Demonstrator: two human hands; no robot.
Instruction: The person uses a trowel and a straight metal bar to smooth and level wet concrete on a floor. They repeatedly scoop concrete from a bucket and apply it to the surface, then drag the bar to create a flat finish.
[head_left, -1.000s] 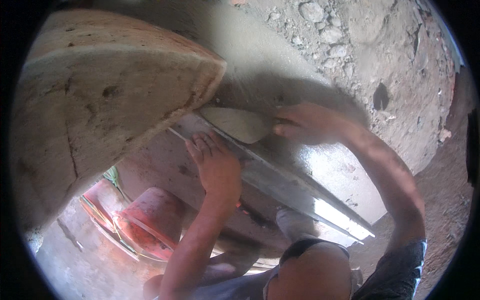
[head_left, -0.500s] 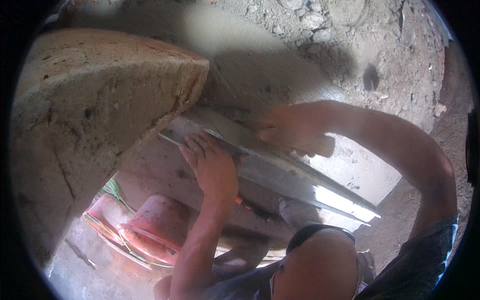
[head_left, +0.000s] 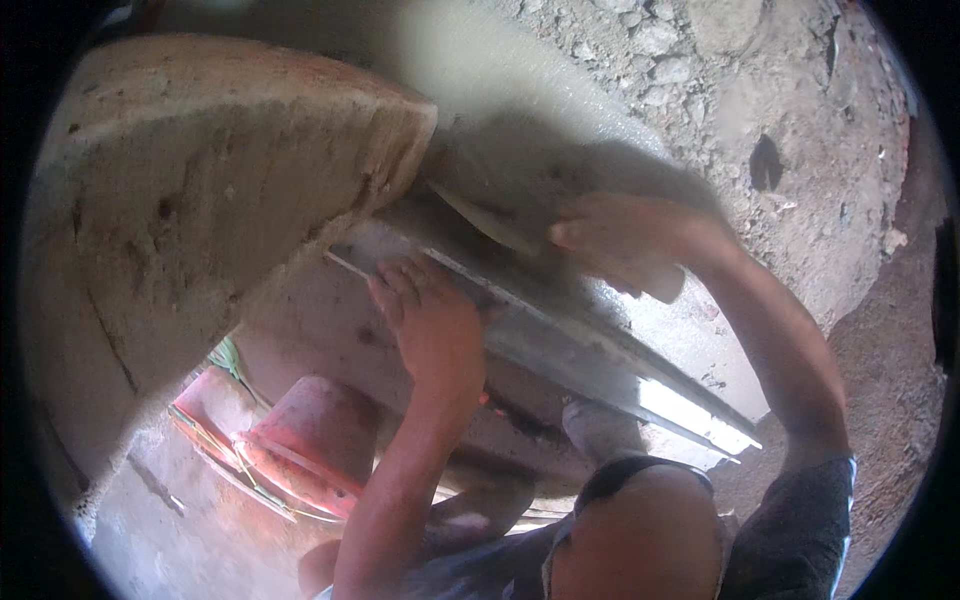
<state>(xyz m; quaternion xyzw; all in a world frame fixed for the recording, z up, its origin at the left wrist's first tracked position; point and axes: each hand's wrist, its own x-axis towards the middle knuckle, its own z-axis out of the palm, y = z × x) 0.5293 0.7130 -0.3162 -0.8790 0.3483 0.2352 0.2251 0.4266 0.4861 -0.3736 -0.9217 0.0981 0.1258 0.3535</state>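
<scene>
Grey plaster borders rough stonework; right hand grips a trowel, left hand clasps a long bar.

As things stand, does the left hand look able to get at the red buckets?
Probably yes: the red buckets show left of its forearm, with nothing seen between. But the left hand is on the bar, and the buckets' depth is unclear.

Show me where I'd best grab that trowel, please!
By its handle, probably, coming from the right: the right hand wraps it there, with the handle's pale end sticking out behind, while the thin blade points away to the upper left.
</scene>
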